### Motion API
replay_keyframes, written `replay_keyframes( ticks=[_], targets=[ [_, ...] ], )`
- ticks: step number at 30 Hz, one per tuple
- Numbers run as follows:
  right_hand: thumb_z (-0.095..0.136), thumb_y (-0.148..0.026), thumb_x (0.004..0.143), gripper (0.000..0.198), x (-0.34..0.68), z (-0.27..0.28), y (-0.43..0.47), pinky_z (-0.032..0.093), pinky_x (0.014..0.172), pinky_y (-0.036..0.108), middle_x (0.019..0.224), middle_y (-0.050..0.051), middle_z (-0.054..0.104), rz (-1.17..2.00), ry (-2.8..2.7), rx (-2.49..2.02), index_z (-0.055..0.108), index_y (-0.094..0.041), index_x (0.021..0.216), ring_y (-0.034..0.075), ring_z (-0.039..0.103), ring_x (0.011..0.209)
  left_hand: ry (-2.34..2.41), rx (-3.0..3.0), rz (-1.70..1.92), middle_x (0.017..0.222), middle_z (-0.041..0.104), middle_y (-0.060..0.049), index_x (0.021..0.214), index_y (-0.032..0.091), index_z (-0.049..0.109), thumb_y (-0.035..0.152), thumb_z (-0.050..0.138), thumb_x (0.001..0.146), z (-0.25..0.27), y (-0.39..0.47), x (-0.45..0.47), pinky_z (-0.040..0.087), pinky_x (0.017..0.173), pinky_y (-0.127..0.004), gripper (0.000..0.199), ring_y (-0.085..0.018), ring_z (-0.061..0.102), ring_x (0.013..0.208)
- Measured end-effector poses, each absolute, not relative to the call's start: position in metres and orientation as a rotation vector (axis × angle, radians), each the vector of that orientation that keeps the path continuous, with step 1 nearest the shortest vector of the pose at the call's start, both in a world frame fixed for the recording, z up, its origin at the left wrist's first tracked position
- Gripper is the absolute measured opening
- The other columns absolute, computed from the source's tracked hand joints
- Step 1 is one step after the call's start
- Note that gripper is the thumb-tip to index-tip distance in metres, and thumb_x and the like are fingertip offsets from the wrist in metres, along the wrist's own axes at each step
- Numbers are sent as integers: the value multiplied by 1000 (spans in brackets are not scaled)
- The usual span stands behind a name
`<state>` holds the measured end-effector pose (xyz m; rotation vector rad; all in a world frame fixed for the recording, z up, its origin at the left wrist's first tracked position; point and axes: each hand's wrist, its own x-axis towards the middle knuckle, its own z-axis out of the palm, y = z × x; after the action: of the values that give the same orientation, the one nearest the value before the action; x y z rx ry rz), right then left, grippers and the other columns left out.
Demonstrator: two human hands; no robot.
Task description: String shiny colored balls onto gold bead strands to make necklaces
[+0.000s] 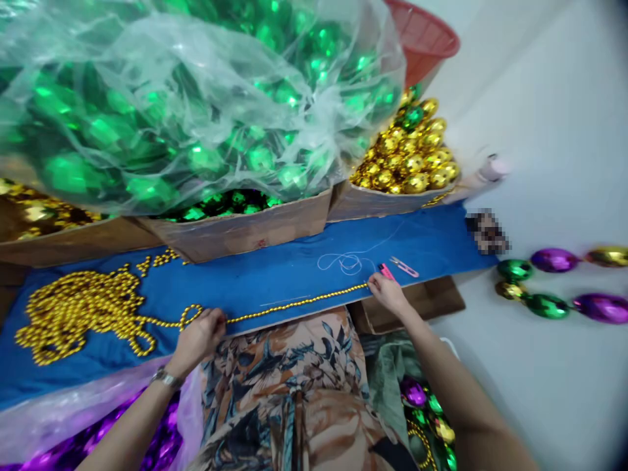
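A gold bead string runs straight between my two hands along the near edge of the blue tabletop. My left hand, with a watch at the wrist, is closed around the string, and a small loop of beads curls beside it. From there the string leads left to a heaped tangle of gold beads. The fingers of my right hand pinch the string's right end. Just beyond them lie a pink cutter-like tool, pink-handled thread snips and a loose coil of white thread.
Cardboard boxes line the table's back. A clear bag of green beads bulges over them. Large gold beads fill the right box, near a red basket. Purple beads sit lower left. A coloured bead strand hangs far right.
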<state>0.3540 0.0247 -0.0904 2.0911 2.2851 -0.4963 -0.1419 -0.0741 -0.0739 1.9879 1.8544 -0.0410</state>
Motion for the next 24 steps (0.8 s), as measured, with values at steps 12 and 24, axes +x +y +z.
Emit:
replay_keyframes(
  ticks=[12, 24],
  targets=[
    [37, -15, 95, 34, 263, -34, 100, 48, 84, 45, 131, 26, 53, -414, 2380, 2031, 58, -9, 120, 30, 63, 105, 1895, 1920, 20, 76, 63, -4, 83, 18, 59, 40, 36, 90, -27, -13, -138, 36, 56, -25, 33, -16, 57, 65],
    [58, -36, 92, 13, 87, -25, 48, 50, 77, 23, 97, -9, 73, -834, 2795, 1244, 71, -39, 92, 12, 68, 85, 1651, 1631, 522, 64, 52, 2, 73, 19, 57, 61, 52, 80, 10, -22, -178, 40, 56, -22, 43, -15, 48, 62]
  ],
)
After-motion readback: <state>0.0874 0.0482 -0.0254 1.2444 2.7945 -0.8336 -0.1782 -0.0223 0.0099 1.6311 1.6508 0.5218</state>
